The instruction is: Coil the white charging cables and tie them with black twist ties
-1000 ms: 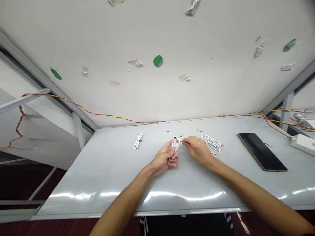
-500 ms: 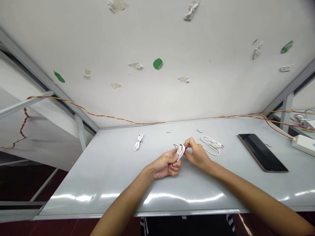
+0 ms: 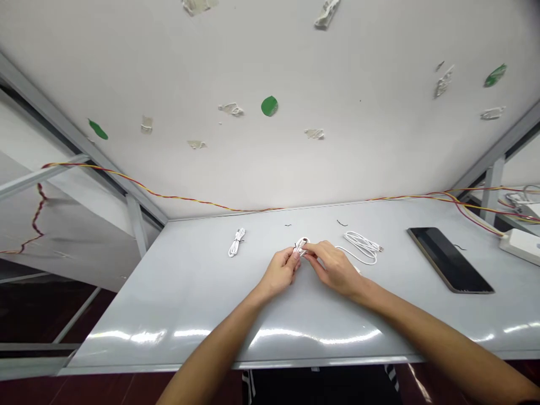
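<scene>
A white cable [image 3: 302, 242] is wound into a compact bundle just below and right of the frame's centre, over the pale grey surface [image 3: 202, 287]. Its rounded loops form the far end, toward the top of the frame, and the bundle leans slightly to the right. The near end is tucked out of sight in the left fingers [image 3: 291, 261], which grip it, while the right fingers [image 3: 313, 247] touch its right side. A thin black tie [image 3: 295, 245] pokes up at its left edge; whether it encircles the strands is too small to tell.
</scene>
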The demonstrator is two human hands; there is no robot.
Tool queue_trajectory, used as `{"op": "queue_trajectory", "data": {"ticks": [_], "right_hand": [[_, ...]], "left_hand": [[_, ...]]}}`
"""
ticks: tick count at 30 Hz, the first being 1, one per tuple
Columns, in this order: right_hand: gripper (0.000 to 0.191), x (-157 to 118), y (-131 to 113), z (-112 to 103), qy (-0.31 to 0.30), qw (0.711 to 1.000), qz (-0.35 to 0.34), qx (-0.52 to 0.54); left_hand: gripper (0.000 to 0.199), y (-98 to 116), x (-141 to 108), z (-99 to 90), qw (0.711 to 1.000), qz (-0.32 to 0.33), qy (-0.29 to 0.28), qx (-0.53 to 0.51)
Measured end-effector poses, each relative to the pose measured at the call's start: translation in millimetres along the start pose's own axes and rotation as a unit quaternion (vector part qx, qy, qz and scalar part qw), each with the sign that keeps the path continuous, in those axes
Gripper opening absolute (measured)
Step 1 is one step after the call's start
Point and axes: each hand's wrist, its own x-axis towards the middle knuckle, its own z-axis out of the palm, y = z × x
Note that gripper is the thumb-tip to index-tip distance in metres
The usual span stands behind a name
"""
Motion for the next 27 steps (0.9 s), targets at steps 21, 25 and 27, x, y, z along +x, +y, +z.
{"op": "queue_trajectory", "data": {"ticks": [21,25,27], "right_hand": [[0.027,4,1,2,0.047,0.987,-0.106,-0.112],[0.028,5,-3,0,0.079,0.994,-0.061,-0.054],[0.026,5,-4,-1,0.092,0.994,-0.045,-0.030]], "left_hand": [[0.031,16,-7,0.5,0.962,-0.082,-0.099,-0.240],[0.043,16,-6,-3.7,0.980,-0.037,-0.072,-0.182],[0.048,15,-6,-3.2,0.985,-0.021,-0.037,-0.164]]}}
